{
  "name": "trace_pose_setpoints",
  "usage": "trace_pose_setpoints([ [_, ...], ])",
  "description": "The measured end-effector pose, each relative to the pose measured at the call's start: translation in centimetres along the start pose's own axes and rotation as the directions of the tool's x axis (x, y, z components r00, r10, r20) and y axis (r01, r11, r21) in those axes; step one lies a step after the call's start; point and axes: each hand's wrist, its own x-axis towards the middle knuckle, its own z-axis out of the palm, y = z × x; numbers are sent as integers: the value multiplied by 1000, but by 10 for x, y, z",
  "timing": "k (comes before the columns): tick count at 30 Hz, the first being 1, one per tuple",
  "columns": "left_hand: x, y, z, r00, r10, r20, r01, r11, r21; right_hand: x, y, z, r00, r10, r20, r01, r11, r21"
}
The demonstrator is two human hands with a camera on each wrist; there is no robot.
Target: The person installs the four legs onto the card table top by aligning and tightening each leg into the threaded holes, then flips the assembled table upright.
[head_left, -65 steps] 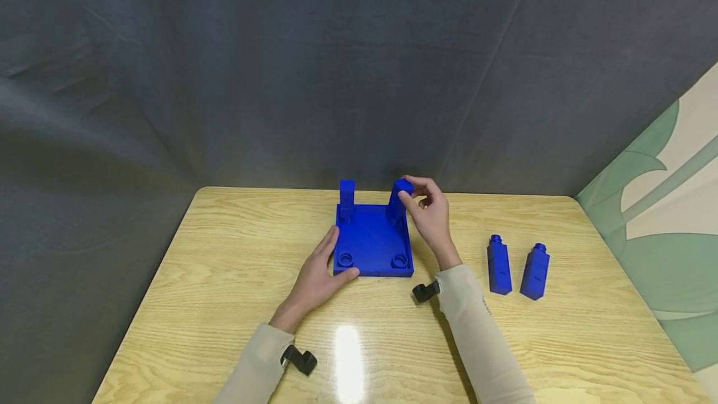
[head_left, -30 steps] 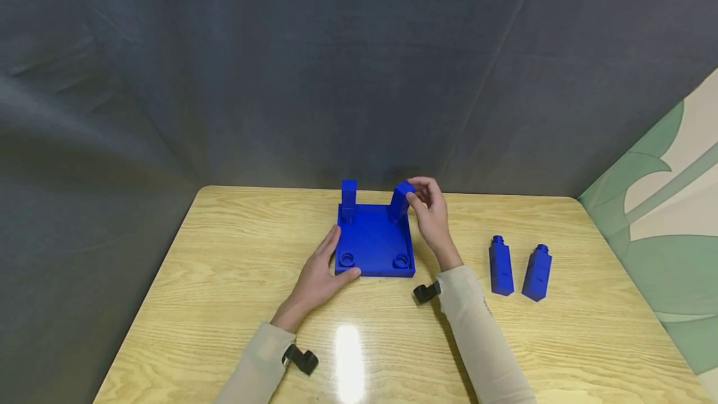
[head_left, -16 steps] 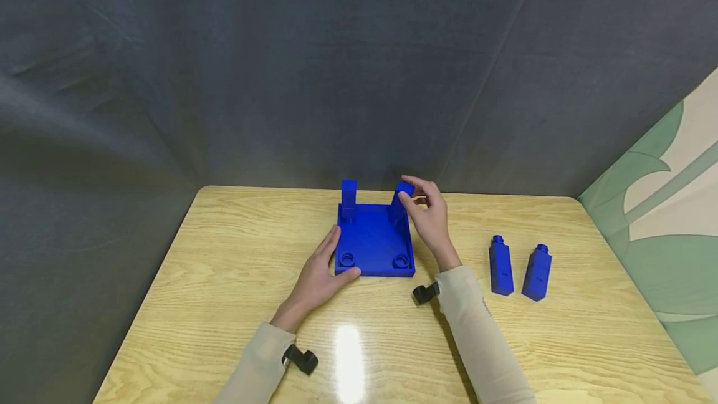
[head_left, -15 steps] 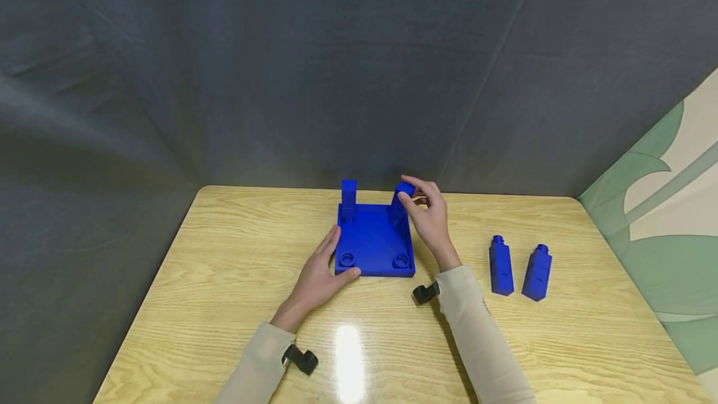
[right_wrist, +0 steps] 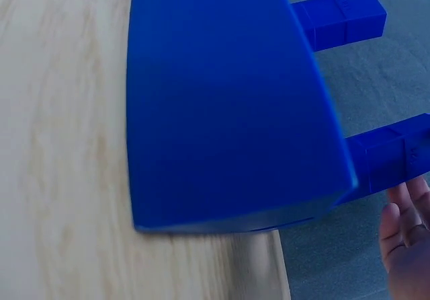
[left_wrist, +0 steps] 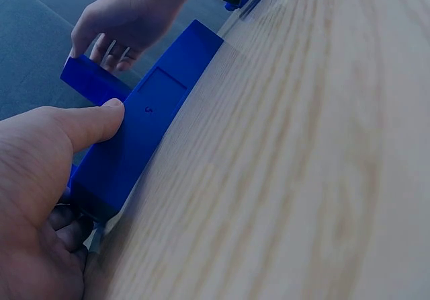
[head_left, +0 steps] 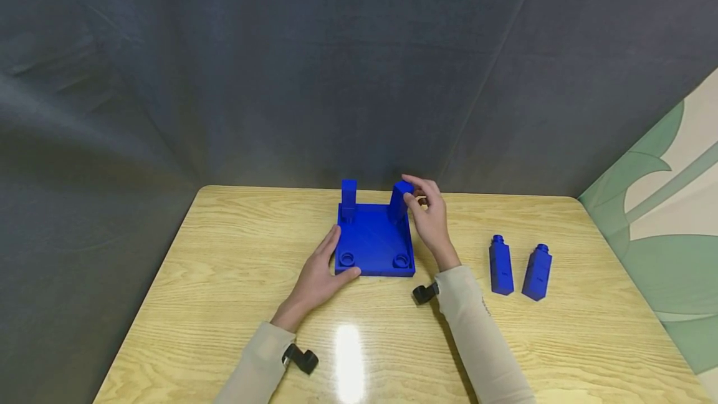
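A blue square tray-like base (head_left: 373, 245) with a raised rim lies on the wooden table, round sockets (head_left: 401, 260) in its two near corners. My left hand (head_left: 314, 276) grips its near left corner, thumb on the front side (left_wrist: 144, 122) and fingers along the left side. At the far right corner my right hand (head_left: 432, 220) pinches the top of an upright blue square leg (head_left: 397, 201) between thumb and fingers; this leg (right_wrist: 390, 159) meets the base at its lower end. Another blue leg (head_left: 348, 197) stands upright in the far left corner.
Two loose blue legs (head_left: 501, 267) with threaded ends lie on the table (head_left: 224, 279) to the right, beyond my right forearm. A dark cloth (head_left: 348, 67) hangs behind the table's far edge. A patterned green and cream cloth (head_left: 667, 223) is at the far right.
The right hand's thumb and fingers have shifted back and forth around the far right leg, whose top has turned. The left hand and the base keep their place.
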Motion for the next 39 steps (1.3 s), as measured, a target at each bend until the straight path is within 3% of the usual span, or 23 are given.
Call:
trace_pose_setpoints([
  [16, 1, 1, 0, 1000, -7, 0, 7, 1000, 2, 0, -5, 3, 998, 33, -45, -32, 999, 24],
  [25, 1, 1, 1, 1000, 2, -5, -2, 1000, 4, -7, -42, -1, 998, -8, -61, 11, 999, 52],
  [34, 0, 2, 0, 1000, 6, -3, -6, 1000, 2, -6, -42, -1, 997, 19, -71, -14, 997, 71],
  [39, 0, 1, 0, 1000, 6, -4, -6, 1000, 0, -6, -42, -1, 999, -6, -49, 7, 1000, 25],
])
